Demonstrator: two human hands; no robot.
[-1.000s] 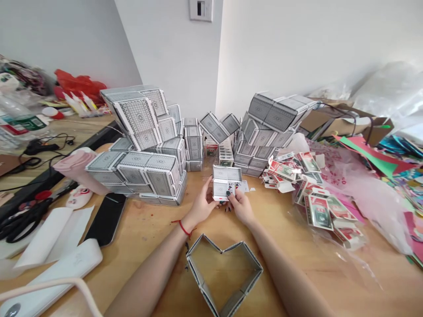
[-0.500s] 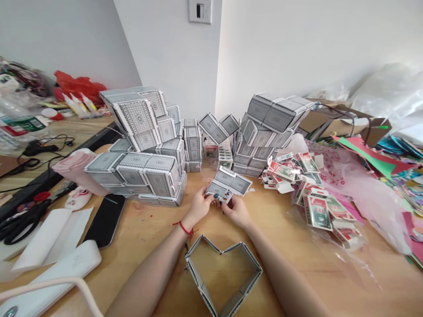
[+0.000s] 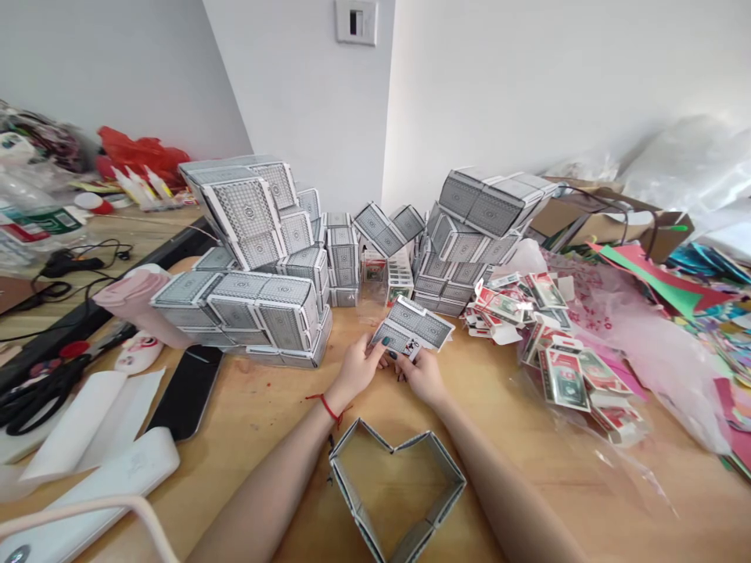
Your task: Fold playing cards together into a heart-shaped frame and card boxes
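Observation:
Both hands hold one piece of joined playing cards (image 3: 418,322), grey patterned backs facing up, with a small card-face corner showing near the thumbs. My left hand (image 3: 362,364) pinches its near left edge, thumb on top. My right hand (image 3: 423,377) grips the near right edge, its thumb close to the other. Fingers beneath the cards are partly hidden. Between my forearms, a heart-shaped frame of folded cards (image 3: 437,457) stands on the table. Beyond my hands, a small stack of boxed card decks (image 3: 400,275) sits among the card blocks.
Blocks built of cards pile up at left (image 3: 261,305) and right (image 3: 484,207). Torn red card boxes (image 3: 563,379) lie at right beside pink plastic (image 3: 645,344). A black phone (image 3: 186,391), a white power bank (image 3: 111,493) with cable, and black scissors (image 3: 41,391) lie at left.
The held cards have shifted slightly to the right and tilted a little, and both hands moved with them. The heart-shaped frame and the blocks stay where they were.

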